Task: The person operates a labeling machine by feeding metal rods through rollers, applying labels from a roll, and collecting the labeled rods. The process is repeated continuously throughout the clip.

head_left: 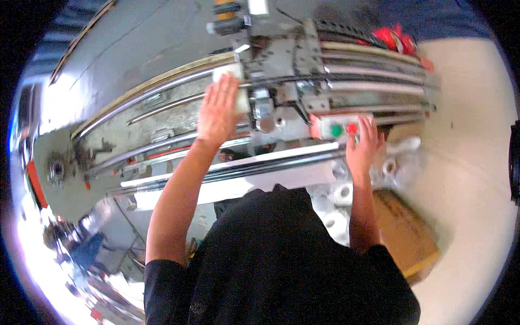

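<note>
My left hand (218,111) lies flat with its fingers stretched out against a pale, whitish piece (242,101) beside the machine's central carriage (279,65). What this piece is, I cannot make out. At the machine's front edge is a light control box (323,129) with an orange-red end. It carries a green button (336,130) and a red button (352,129). Over the box's right end rests my right hand (364,146), fingers apart and slightly bent, close beside the red button. Nothing shows in its grasp.
Long metal rails (162,142) run left and right of the carriage, ending at a grey end plate (59,179) on the left. White rolls (337,222) in clear plastic and a cardboard box (406,230) stand below right. A red bundle (395,39) lies behind the machine.
</note>
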Motion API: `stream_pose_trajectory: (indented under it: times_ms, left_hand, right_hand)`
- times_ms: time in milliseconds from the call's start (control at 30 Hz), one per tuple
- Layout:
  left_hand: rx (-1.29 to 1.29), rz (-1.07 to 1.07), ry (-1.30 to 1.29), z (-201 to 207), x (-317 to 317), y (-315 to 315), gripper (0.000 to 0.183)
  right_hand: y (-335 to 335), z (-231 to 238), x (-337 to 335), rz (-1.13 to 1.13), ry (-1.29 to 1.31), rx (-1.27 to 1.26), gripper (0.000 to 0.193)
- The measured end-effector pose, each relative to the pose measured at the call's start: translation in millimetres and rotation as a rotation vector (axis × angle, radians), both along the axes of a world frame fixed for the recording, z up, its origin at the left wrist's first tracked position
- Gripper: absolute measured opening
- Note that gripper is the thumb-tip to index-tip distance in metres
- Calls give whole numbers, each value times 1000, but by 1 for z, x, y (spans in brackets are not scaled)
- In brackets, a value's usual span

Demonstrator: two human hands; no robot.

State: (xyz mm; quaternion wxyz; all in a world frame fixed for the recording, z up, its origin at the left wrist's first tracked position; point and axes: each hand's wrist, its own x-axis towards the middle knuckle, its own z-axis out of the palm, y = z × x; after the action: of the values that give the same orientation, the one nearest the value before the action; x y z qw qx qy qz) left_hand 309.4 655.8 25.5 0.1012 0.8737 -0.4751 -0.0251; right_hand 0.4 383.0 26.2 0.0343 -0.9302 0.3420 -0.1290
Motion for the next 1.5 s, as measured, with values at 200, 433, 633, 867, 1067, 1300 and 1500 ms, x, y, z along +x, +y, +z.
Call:
stream_pose_trajectory:
  times_ms: [200,433,633,867,1067,1300,1500]
  left_hand:
    - [-31,-36,6,-7,0,4,92]
    - [-62,-43,-81,4,2,13,89]
    - [-89,-61,-66,29,10,29,81]
    - [-149,-49,-30,29,43,89,84]
    - [-199,-54,7,-1,81,161,87]
    - [-225,-57,-191,-25,124,235,67]
    - [-179,-45,-222,-24,176,344,75]
  right_hand:
    - [86,16,46,440,-160,270,36]
    - [142,14,74,788,-148,668,18]
    - [153,39,91,858,-73,708,23]
    - [206,40,118,910,41,799,23]
    - [289,7,167,925,7,814,18]
    - [434,-12,212,717,-77,816,18]
    - [569,28,273,804,-94,742,24]
